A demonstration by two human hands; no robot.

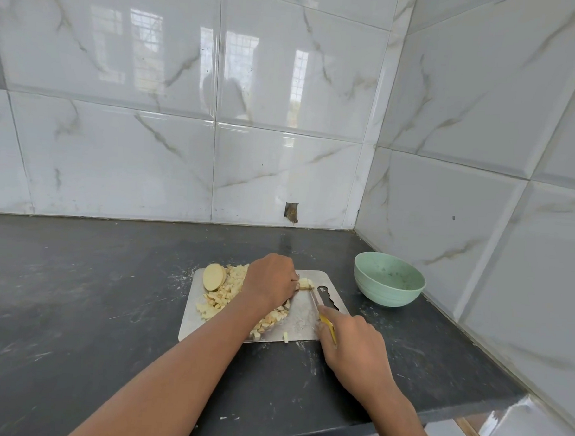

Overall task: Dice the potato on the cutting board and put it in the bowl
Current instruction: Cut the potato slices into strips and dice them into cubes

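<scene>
potato piece being cut: one small strip near the far right corner of the cutting board, pinned by the left hand so it cannot slide under the blade.
left hand: fingers curled down over the strip, tips tucked back, probably to keep them clear of the edge.
knife: one, yellow handle; the blade runs from the right hand up to the strip, tip just beside the left fingers.
right hand: wrapped round the handle at the board's near right corner, forefinger stretched along the blade's back, i judge for steadier control.
diced potato: one loose heap across the left and middle of the board, pushed aside to leave cutting room; too many cubes to count. one cube lies at the board's near edge.
uncut potato half: one, at the far left corner, waiting.
bowl: one, green, on the bench right of the board, near the bench's far right corner; no potato in it, so the transfer is not yet done.
</scene>
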